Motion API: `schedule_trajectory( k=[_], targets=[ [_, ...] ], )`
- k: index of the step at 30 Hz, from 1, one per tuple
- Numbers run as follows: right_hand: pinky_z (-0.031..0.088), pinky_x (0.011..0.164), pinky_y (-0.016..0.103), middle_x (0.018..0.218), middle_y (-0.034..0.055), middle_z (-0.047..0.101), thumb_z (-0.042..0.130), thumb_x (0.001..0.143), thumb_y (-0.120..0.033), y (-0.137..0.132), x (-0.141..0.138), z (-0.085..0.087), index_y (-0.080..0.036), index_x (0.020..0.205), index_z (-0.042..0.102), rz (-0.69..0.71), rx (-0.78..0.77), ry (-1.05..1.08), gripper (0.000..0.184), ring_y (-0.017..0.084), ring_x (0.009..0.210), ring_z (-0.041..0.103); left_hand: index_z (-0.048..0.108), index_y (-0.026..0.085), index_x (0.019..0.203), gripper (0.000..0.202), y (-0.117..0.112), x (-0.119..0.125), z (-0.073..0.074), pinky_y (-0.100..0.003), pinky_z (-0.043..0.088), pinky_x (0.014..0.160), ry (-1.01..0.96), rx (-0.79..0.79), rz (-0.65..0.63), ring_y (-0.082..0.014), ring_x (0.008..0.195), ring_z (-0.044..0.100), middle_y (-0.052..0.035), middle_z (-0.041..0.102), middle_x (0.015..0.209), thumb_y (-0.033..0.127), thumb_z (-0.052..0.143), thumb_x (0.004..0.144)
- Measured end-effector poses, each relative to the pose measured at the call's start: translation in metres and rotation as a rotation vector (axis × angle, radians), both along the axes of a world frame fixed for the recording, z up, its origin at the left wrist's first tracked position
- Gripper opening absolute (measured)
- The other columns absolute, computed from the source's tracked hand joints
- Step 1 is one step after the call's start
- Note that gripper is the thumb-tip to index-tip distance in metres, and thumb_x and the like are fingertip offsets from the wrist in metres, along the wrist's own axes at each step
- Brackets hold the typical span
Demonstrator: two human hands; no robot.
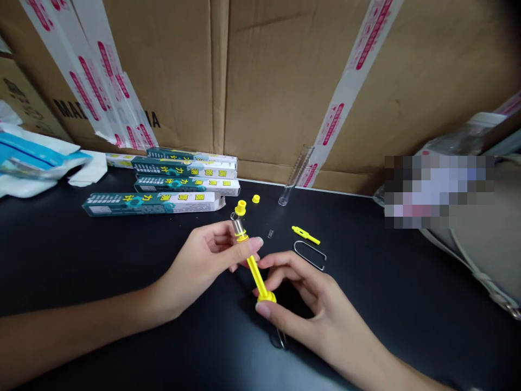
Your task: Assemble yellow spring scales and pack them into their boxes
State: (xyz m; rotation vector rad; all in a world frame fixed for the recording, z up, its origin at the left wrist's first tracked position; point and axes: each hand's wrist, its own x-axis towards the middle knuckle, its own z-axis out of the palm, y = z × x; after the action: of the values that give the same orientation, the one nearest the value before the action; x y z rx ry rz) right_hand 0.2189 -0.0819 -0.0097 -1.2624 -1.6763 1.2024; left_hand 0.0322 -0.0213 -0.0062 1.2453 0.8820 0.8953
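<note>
My left hand [207,262] grips the upper part of a yellow plastic rod [255,270], which runs diagonally across the black tabletop. A yellow end cap [240,207] and a metal sleeve [238,226] sit at the rod's upper end. My right hand [311,296] pinches its wider lower end, and a thin wire hook [280,339] shows below. Just beyond my hands lie a tiny metal spring [270,234], a flat yellow plastic piece [305,234], a bent wire loop [310,255] and a small yellow cap [255,199]. A clear plastic tube [295,176] leans near the wall.
Several teal-and-white boxes [150,203] with Chinese lettering are stacked at the back left of the black table [386,304]. Behind them stands taped cardboard [325,92]. Blue-and-white packaging [36,160] lies far left; a beige bag [480,260] sits right.
</note>
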Motion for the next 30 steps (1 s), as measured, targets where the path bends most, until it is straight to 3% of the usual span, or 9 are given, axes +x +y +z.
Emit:
schedule_trajectory(
  k=[6, 9, 17, 21, 25, 30],
  targets=[
    [0.048, 0.069, 0.027, 0.084, -0.0019, 0.056, 0.056, 0.087, -0.020, 0.0013, 0.0027, 0.0007, -0.025, 0.100, 0.060, -0.050, -0.028, 0.055, 0.014, 0.014, 0.075, 0.055, 0.060, 0.016, 0.074, 0.024, 0.0007, 0.0027, 0.0016, -0.020, 0.044, 0.066, 0.103, 0.146, -0.012, -0.0087, 0.069, 0.051, 0.0047, 0.056, 0.070, 0.034, 0.072, 0.084],
    [0.047, 0.065, 0.025, 0.085, -0.0016, 0.057, 0.055, 0.091, -0.023, 0.0022, 0.0045, -0.0006, -0.025, 0.099, 0.061, -0.053, -0.047, 0.071, 0.010, 0.013, 0.071, 0.054, 0.062, 0.016, 0.076, 0.020, 0.0011, 0.0031, 0.0029, -0.021, 0.044, 0.067, 0.129, 0.183, -0.031, -0.0096, 0.070, 0.052, 0.0041, 0.057, 0.072, 0.032, 0.071, 0.084],
    [0.043, 0.052, 0.020, 0.070, -0.0041, 0.055, 0.058, 0.095, -0.044, 0.0071, 0.0081, -0.0009, -0.021, 0.096, 0.061, 0.023, -0.218, 0.142, 0.023, 0.008, 0.057, 0.052, 0.072, 0.021, 0.092, 0.017, 0.0018, -0.0004, -0.0010, -0.021, 0.048, 0.075, -0.005, 0.051, -0.084, -0.0110, 0.079, 0.061, 0.0028, 0.066, 0.081, 0.030, 0.079, 0.080],
    [0.042, 0.050, 0.018, 0.071, -0.0034, 0.056, 0.055, 0.095, -0.052, 0.0088, 0.0099, 0.0002, -0.019, 0.093, 0.062, 0.026, -0.269, 0.179, 0.033, 0.007, 0.056, 0.052, 0.075, 0.022, 0.094, 0.014, 0.0020, -0.0017, -0.0007, -0.019, 0.046, 0.072, -0.011, 0.045, -0.068, -0.0076, 0.071, 0.057, 0.0029, 0.067, 0.079, 0.032, 0.075, 0.084],
    [0.041, 0.052, 0.019, 0.073, -0.0020, 0.061, 0.056, 0.095, -0.050, 0.0069, 0.0079, 0.0029, -0.020, 0.103, 0.066, 0.032, -0.270, 0.123, 0.033, 0.009, 0.061, 0.053, 0.075, 0.021, 0.088, 0.015, 0.0023, -0.0020, -0.0013, -0.019, 0.044, 0.066, 0.013, 0.049, -0.018, -0.0064, 0.065, 0.050, 0.0038, 0.063, 0.074, 0.035, 0.076, 0.082],
    [0.043, 0.057, 0.020, 0.090, 0.0015, 0.070, 0.061, 0.093, -0.046, 0.0037, 0.0057, 0.0033, -0.024, 0.113, 0.069, 0.051, -0.231, 0.095, 0.030, 0.011, 0.070, 0.053, 0.075, 0.019, 0.088, 0.026, 0.0035, -0.0011, -0.0051, -0.021, 0.042, 0.062, 0.032, 0.061, 0.045, -0.0082, 0.066, 0.050, 0.0020, 0.062, 0.075, 0.044, 0.075, 0.082]
  ],
)
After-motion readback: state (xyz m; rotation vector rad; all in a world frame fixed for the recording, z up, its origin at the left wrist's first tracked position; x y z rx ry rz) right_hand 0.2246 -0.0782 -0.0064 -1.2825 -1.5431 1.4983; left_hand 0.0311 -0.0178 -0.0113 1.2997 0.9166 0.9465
